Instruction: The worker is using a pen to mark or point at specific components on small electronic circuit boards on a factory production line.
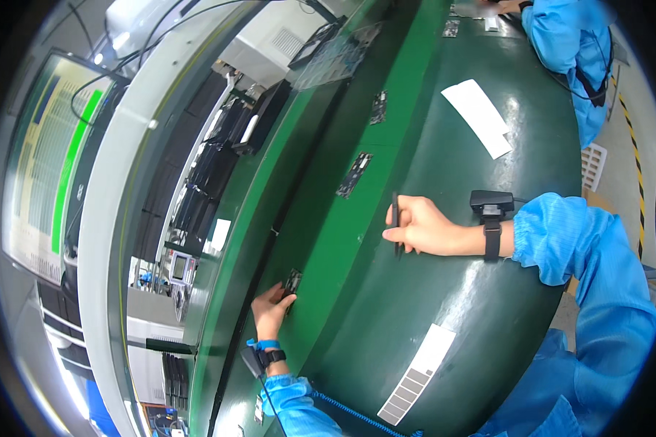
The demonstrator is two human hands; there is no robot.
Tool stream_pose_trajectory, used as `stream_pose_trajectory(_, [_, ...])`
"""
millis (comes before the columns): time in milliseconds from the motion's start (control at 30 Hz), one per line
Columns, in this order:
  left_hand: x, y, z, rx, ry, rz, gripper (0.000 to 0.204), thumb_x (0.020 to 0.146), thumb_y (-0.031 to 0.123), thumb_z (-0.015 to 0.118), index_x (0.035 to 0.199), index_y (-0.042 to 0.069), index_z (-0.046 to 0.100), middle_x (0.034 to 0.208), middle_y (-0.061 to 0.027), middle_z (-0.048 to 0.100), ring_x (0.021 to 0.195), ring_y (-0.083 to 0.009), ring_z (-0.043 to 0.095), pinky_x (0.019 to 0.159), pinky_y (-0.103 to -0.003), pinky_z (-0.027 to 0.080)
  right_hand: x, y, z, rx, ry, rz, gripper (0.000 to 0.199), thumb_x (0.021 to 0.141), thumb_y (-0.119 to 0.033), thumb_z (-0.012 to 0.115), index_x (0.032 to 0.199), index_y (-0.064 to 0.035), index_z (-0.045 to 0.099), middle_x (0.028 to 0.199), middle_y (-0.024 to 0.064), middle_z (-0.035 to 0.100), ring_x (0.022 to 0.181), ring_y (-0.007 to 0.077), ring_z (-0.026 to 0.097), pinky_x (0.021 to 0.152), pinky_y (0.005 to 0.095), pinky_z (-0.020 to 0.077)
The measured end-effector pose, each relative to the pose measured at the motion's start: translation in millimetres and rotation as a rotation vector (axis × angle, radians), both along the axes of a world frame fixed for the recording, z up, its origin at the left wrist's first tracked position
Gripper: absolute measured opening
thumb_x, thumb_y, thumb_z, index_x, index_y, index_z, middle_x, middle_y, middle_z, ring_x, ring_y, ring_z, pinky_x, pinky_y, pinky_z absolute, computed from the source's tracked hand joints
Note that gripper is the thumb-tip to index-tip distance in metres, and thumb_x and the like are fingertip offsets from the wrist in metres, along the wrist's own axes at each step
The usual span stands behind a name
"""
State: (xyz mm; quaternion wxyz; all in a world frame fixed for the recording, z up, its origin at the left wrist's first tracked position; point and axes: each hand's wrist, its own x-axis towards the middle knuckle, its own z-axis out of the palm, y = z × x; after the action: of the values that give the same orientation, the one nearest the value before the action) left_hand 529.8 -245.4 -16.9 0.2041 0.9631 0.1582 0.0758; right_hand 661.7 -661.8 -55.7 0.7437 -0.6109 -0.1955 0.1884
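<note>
My left hand has its fingers closed on the edges of a small dark circuit board at the green belt. A strap with a small black device and a blue band circle that wrist. Over the dark green worktop, my right hand grips a slim black stick-like tool, held nearly upright; its exact kind is unclear. Farther up the belt lie two more circuit boards, a nearer one and a farther one. Close to my right hand, the worktop bears a sheet of grey labels.
A white paper strip lies on the far worktop. At the top right, a person in blue sleeves works near more boards. A blue coiled cord runs by my left sleeve. A screen stands at left, beyond a pale frame.
</note>
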Motion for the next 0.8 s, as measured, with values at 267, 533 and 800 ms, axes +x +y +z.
stream_pose_trajectory(267, [41.7,43.8,5.6,0.31,-0.111,0.074,0.03,0.094,0.009,0.063,0.118,-0.006,0.073,0.101,-0.0233,0.077,0.088,-0.0323,0.077,0.084,-0.039,0.059,8.3,-5.4,1.1,-0.02,-0.038,-0.014,0.018,0.091,-0.007,0.072,0.093,-0.0005,0.056,0.07,0.0056,0.063,0.056,0.0116,0.06,0.052,0.0307,0.0486])
stream_pose_trajectory(533, [168.7,-127.9,-18.4,0.064,-0.327,-0.299,0.064,0.09,0.031,0.079,0.139,-0.006,0.061,0.125,-0.028,0.071,0.119,-0.0375,0.069,0.104,-0.039,0.053,6.0,-0.3,1.2,-0.018,-0.087,0.01,0.017,0.092,-0.007,0.072,0.094,-0.0017,0.056,0.07,0.0047,0.064,0.058,0.0104,0.06,0.052,0.0293,0.048])
stream_pose_trajectory(800, [150.1,-160.2,-4.3,-0.002,-0.27,-0.305,0.056,0.077,0.02,0.087,0.122,-0.008,0.07,0.103,-0.0265,0.076,0.096,-0.0354,0.077,0.087,-0.039,0.06,-4.0,-2.2,-5.9,-0.011,-0.069,0.032,0.019,0.094,-0.006,0.074,0.098,-0.0054,0.056,0.072,0.0035,0.066,0.055,0.0089,0.061,0.047,0.0257,0.0473])
